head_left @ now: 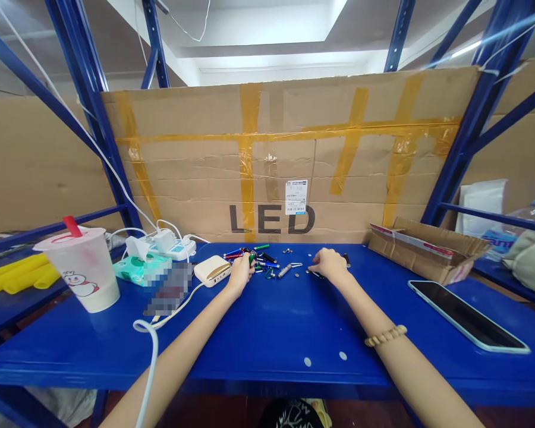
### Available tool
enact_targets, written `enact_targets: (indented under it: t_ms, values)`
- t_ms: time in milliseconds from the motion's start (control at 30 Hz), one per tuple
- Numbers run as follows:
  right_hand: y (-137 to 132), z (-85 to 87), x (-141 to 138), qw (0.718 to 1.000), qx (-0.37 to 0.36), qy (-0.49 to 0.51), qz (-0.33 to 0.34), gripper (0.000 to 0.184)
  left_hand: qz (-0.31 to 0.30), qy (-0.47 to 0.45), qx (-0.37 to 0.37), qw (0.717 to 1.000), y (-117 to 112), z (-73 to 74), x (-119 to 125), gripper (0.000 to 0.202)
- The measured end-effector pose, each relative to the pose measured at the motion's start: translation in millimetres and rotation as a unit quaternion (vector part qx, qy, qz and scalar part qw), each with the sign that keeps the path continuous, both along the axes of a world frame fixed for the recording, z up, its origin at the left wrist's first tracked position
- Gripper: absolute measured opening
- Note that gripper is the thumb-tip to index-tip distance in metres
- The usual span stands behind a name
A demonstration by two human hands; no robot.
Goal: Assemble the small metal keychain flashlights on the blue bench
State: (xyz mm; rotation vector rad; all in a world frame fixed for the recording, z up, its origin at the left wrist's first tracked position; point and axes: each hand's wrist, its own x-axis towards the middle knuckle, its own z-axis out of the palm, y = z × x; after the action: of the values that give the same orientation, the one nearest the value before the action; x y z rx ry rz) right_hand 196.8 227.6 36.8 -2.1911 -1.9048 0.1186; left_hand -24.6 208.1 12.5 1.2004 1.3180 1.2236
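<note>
My left hand (241,270) is clamped on a small green torch (252,258) beside the pile of torches (267,263) on the blue worktop (267,333); my right hand (329,264) curls fingers-down there too — gripping or not, I can't tell — best kept low, steady.

Blue shelf (267,333), brown cardboard (196,178) with yellow tape stripes (246,154), white cup (89,273) with red straw (72,226), green, red, blue small torches (263,258).

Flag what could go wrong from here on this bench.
1. Two round pieces lie loose near the table's front edge; a forearm could sweep them off.
2. The left hand grips a small green item, its forearm beside the white cable hanging over that edge; a snag might drag the power bank.
3. The cup stands near the power strip; a spill could reach it.
</note>
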Motion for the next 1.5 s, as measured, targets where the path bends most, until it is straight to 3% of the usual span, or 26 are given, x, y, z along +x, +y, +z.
enact_targets:
  t_ms: [233, 567, 733, 833, 967, 1167, 1367, 1500]
  values:
    - [-4.0, 1.4, -8.2, 0.998, -0.039, -0.039, -0.009, 0.028, -0.048, -0.182, -0.081, 0.979, -2.0, 11.0, -3.7, 0.036]
    - [-1.9, -7.3, -10.1, 0.997, 0.038, -0.056, 0.030, 0.018, -0.085, -0.213, -0.107, 0.968, -6.9, 14.9, 1.6, 0.049]
    - [-5.4, -8.4, -26.7, 0.976, 0.153, 0.003, 0.157, 0.019, -0.116, -0.143, -0.038, 0.982, -7.5, 8.8, 5.2, 0.051]
    - [-13.8, -13.6, -45.7, 0.935, 0.222, 0.059, 0.270, 0.017, -0.106, -0.093, 0.037, 0.989, -7.8, 3.4, 7.0, 0.047]
    - [-24.0, -22.0, -62.7, 0.883, 0.281, 0.095, 0.365, 0.015, -0.109, -0.081, 0.064, 0.989, -5.2, -1.7, 7.7, 0.044]
    - [-23.5, -22.5, -61.1, 0.868, 0.259, 0.121, 0.405, 0.015, -0.142, -0.071, 0.099, 0.982, 0.8, -6.2, 7.3, 0.045]
    - [-26.5, -18.0, -60.1, 0.883, 0.200, 0.122, 0.406, 0.026, -0.075, 0.067, 0.196, 0.975, 1.2, -6.6, 4.8, 0.028]
    - [-28.5, -18.8, -62.3, 0.871, 0.151, 0.152, 0.441, 0.027, -0.060, 0.142, 0.264, 0.952, 0.7, -5.1, 1.4, 0.027]
